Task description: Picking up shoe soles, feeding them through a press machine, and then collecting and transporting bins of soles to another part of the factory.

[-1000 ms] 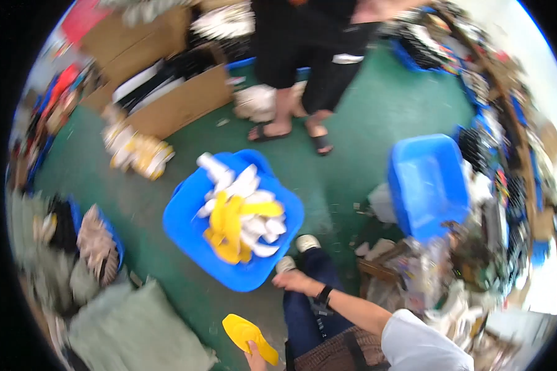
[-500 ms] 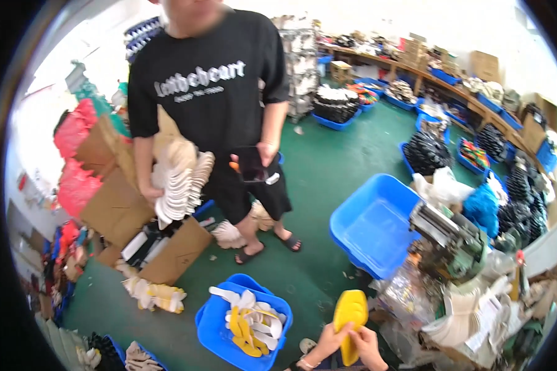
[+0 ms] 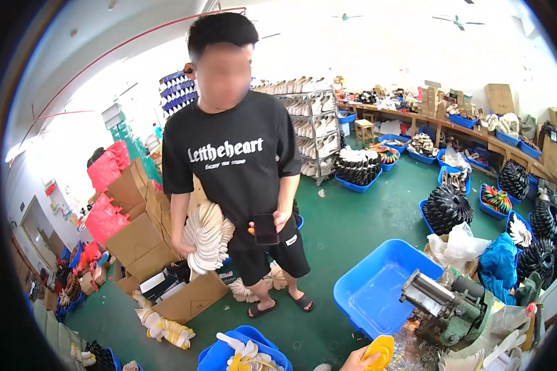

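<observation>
Yellow, and what looks like a soft sheet material: that is the insole (image 3: 382, 352) I am watching in the head view, low in the picture and right of middle, part of it cut off by the bottom edge. The hand on it, which I take for the left (image 3: 355, 361), comes in from its left side and is closed on the insole's lower left edge, a finger lying over the face. The right hand is out of my sight, so the left is the nearer.

What I would steer by is the insole's long axis. It runs roughly up and down for me, rounded end uppermost and leaning a little right, and the hand meets it crosswise, leaving that end free. Beyond it, the near corner of a large blue tub (image 3: 377, 278) shows just past the tip; I cannot tell how deep the gap is. The smaller blue basin (image 3: 209, 358), with white and yellow insoles (image 3: 252, 357) heaped in it, lies left of the hand, well apart.
</observation>
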Action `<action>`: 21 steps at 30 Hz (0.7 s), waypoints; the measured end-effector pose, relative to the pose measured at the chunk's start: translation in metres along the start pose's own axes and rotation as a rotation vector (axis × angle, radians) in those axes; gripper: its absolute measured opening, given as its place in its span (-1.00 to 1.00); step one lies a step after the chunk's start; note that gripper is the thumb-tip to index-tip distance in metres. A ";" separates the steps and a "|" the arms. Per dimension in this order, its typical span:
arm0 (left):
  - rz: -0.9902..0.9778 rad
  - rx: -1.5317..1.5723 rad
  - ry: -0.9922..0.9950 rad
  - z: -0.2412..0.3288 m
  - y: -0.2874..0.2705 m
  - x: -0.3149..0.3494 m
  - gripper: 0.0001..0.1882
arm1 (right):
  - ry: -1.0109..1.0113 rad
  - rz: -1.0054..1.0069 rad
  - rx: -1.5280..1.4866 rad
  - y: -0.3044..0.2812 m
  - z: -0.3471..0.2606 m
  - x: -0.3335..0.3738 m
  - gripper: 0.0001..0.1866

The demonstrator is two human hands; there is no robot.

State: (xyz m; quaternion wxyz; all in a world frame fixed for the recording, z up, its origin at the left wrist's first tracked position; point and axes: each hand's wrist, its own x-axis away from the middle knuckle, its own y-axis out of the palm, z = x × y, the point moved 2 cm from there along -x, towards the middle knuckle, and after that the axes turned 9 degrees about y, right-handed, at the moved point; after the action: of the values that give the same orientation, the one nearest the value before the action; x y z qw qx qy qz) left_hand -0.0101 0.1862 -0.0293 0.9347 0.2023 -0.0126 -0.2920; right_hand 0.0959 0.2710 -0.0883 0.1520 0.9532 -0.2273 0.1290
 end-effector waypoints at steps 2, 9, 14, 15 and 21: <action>-0.046 -0.017 0.004 0.007 -0.004 -0.022 -0.66 | -0.048 0.087 -0.009 0.005 -0.009 -0.013 -0.80; -0.182 -0.301 -0.098 0.055 -0.038 -0.091 -0.67 | -0.042 0.367 -0.192 0.024 -0.081 -0.057 -0.80; -0.293 -0.468 -0.240 0.075 -0.110 -0.107 -0.68 | 0.024 0.410 -0.303 0.046 -0.078 -0.088 -0.77; -0.305 -0.502 -0.258 0.070 -0.115 -0.110 -0.69 | 0.047 0.401 -0.314 0.040 -0.073 -0.097 -0.77; -0.400 -0.521 -0.319 0.034 -0.106 -0.109 -0.70 | 0.164 0.457 -0.269 0.005 -0.076 -0.156 -0.72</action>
State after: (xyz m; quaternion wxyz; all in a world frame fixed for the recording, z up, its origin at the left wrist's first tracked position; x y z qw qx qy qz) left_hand -0.1630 0.1541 -0.0284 0.8656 -0.0922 -0.0439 -0.4902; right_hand -0.0542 0.3550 -0.0663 0.2619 0.8349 -0.4384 0.2052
